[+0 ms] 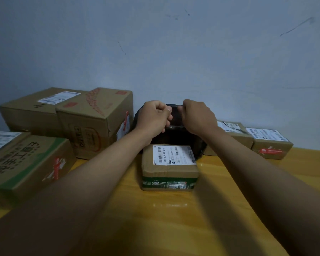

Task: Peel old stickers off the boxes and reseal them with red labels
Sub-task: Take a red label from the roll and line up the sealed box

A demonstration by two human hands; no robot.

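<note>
1. Your left hand (153, 117) and right hand (198, 115) are both extended over the black bag (175, 133) at the back of the yellow table (164, 218), against the wall.
2. The fingers of both hands are curled and grip the bag's upper edge.
3. The small box (169, 168) with a white shipping label (174, 155) lies just in front of the bag.
4. Larger boxes (92, 119) stand at the left; two small boxes (270, 143) with white labels stand at the right.
</note>
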